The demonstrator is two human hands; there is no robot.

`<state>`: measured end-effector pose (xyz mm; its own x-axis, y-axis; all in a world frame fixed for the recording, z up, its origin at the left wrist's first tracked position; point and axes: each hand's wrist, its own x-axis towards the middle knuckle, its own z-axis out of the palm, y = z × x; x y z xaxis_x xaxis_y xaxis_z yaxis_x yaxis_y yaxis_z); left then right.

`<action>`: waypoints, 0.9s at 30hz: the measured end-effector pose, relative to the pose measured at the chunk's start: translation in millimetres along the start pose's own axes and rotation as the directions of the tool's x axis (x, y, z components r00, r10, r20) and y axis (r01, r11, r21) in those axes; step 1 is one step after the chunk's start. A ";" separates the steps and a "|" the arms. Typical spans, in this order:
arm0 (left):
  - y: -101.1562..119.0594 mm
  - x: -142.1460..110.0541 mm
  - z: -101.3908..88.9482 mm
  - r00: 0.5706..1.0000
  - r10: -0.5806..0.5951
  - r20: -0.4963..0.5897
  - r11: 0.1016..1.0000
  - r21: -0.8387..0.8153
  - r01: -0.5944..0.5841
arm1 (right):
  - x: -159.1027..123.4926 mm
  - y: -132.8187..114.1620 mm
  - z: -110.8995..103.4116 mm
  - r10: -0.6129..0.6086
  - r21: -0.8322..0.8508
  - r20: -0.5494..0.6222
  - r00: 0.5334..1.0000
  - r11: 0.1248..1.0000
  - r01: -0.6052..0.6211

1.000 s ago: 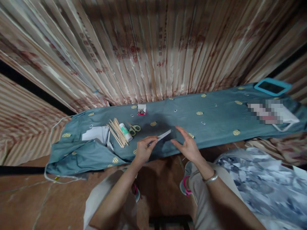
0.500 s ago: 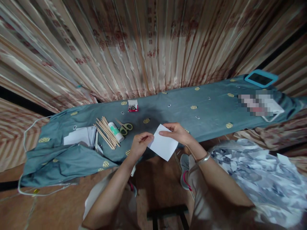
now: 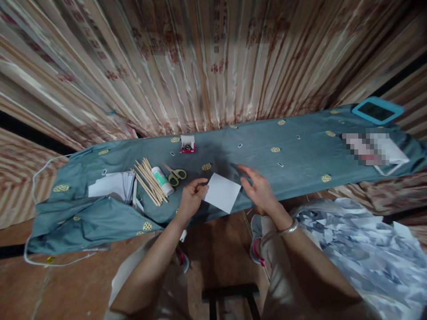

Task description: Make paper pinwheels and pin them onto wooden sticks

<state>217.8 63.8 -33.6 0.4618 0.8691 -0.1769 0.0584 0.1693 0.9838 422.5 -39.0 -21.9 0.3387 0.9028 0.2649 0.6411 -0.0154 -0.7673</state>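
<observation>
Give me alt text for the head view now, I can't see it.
A person's left hand pinches a sheet of white paper at one side, the open right hand near the opposite side, above a teal cloth. On the cloth to the left lie scissors, a white-and-green tube, wooden sticks and stacked papers, with a small open red box farther back.

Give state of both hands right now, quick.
Left hand: closed, holding the white paper by its left edge.
Right hand: open, at the paper's right corner; can't tell if touching.
</observation>
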 end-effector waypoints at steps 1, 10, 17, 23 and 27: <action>-1.6 0.4 -0.1 1.000 -0.011 0.003 1.000 -0.019 0.011 | -7.3 -2.1 0.3 -0.067 -0.066 0.065 0.996 0.995 0.071; -18.4 -0.3 3.1 0.997 -0.045 0.066 0.999 0.005 0.045 | -39.4 -12.3 6.3 -0.231 -0.127 0.271 0.934 0.954 0.273; -1.7 -19.5 -6.0 0.879 0.422 0.223 0.722 0.504 -0.474 | -31.1 -7.5 2.7 -0.234 -0.057 0.217 0.948 0.966 0.252; -7.8 -25.3 -8.3 0.801 0.393 0.451 0.533 0.598 -0.598 | -23.3 -6.7 9.3 -0.110 -0.017 0.302 0.947 0.993 0.120; -17.0 -20.0 -9.5 0.860 0.342 0.378 0.574 0.641 -0.509 | -11.2 -4.4 15.2 -0.010 -0.049 0.297 0.955 0.998 0.026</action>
<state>199.2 47.9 -47.0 0.7515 0.6303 0.1947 0.3659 -0.6438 0.6720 405.3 -42.5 -30.4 0.1123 0.9899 0.0868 0.6824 -0.0133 -0.7309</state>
